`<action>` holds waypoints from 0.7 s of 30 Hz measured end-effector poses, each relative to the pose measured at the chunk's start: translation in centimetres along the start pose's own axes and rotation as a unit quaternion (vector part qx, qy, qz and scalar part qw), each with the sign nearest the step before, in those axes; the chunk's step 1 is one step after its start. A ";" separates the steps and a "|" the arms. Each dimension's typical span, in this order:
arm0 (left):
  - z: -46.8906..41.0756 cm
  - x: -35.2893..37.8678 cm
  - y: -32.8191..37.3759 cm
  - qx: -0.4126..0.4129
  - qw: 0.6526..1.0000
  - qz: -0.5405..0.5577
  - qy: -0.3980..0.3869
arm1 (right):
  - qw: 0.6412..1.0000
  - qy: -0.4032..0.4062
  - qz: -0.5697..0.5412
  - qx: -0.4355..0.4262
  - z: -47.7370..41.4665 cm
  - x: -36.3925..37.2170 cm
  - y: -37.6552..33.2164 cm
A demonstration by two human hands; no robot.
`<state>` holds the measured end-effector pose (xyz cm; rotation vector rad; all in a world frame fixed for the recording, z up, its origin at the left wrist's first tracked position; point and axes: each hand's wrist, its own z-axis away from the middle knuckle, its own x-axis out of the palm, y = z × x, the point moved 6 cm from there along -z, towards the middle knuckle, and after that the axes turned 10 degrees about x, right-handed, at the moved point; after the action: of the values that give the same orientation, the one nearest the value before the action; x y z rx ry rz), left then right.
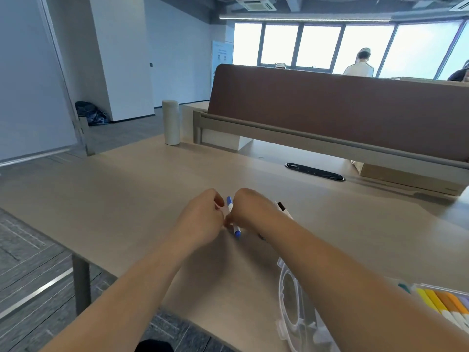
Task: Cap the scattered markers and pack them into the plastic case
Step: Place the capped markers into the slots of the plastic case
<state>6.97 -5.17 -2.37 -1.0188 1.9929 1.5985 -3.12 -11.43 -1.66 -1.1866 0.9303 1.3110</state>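
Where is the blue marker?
In the head view, centre frame, the blue marker is held between the left hand and right hand, left of a black marker.

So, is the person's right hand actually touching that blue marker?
Touching. The head view shows the right hand with its fingers curled round the blue marker at its white barrel, and no gap between them.

Wooden table (127,199) carries clear case (291,323), black marker (282,207), tumbler (170,123).
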 end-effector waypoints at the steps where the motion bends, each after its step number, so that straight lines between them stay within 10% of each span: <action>1: 0.2 -0.2 -0.1 -0.004 1.000 0.001 0.005 | 1.000 -0.006 0.024 -0.001 0.4 0.0 -0.2; 21: 8.2 7.9 15.2 0.145 0.974 -0.004 -0.176 | 0.977 -0.150 -0.113 0.098 14.3 -1.9 18.3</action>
<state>-10.63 1.60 0.09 -0.5864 1.8974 1.3215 -23.24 0.15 0.99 -0.8835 0.6668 1.1478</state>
